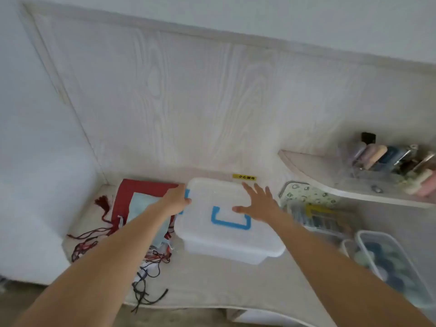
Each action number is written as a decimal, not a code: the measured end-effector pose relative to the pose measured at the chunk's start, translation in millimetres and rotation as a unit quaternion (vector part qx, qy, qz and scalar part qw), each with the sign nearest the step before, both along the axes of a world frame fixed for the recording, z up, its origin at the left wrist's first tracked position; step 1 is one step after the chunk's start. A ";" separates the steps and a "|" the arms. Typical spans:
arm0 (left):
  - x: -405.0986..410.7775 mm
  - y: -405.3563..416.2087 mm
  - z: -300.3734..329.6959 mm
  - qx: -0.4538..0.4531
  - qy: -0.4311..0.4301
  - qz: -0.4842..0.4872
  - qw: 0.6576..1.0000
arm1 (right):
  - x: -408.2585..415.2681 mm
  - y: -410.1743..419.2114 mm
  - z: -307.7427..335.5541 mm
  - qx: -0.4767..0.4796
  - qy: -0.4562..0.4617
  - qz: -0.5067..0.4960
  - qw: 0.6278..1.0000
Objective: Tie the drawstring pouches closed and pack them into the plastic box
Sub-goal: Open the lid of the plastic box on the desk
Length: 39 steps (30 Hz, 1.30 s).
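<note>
pouches (141, 208) sit in a loose heap at the left of the surface (212, 284), untied from the look of it, their dark red and black cords (146, 286) straggling toward the near edge. risk number one right there: a cord trails over that edge, and an arm sweeping back could snag it and drag fabric off. plastic box (226, 223) next, mid-surface, translucent white, lid on, blue handle (230, 219) lying flat on top. left hand (175, 199) curls round the box's left end by a blue latch, gripping; right hand (256, 204) lies flat on the lid, fingers spread wide, holding nothing. pop that latch with only one side steadied and i'd say the box could skid right into the clear containers (387, 260) near it. further back, red cloth, pale blue cloth, a tassel (102, 201) against the wall.
</note>
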State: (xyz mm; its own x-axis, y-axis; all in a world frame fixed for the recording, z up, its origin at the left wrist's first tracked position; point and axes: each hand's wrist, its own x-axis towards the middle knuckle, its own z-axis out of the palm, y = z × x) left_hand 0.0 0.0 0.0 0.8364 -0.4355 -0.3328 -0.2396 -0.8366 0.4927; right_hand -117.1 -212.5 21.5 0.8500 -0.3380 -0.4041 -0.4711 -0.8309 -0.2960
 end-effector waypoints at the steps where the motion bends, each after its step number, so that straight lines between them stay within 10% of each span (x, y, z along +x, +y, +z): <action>1: 0.6 -0.5 -0.9 0.006 -0.008 -0.005 1.000 | -0.4 -1.7 -3.4 -0.004 0.013 0.008 1.000; 15: 4.0 3.0 -26.2 0.026 0.009 0.035 0.999 | -8.3 -7.7 -27.8 -0.034 0.007 0.047 0.998; 20: -26.0 -18.8 -6.4 0.025 -0.184 -0.041 0.982 | -18.8 -11.8 -29.2 -0.019 -0.102 0.015 0.995; 25: -59.9 -37.3 6.5 0.102 -0.055 -0.262 0.958 | -38.1 -37.2 -33.6 0.039 -0.134 -0.187 0.972; 39: -82.3 -58.0 10.3 0.189 -0.033 -0.267 0.945 | -52.2 -69.2 -37.5 0.123 -0.180 -0.219 0.951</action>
State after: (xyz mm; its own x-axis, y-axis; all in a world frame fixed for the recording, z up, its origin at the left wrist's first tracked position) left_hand -82.3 -58.0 10.3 0.5555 -0.6613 -0.5040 -0.6963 -0.7013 0.1528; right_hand -169.4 -281.7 -16.0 0.7478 -0.6242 -0.2264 -0.5873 -0.4627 -0.6641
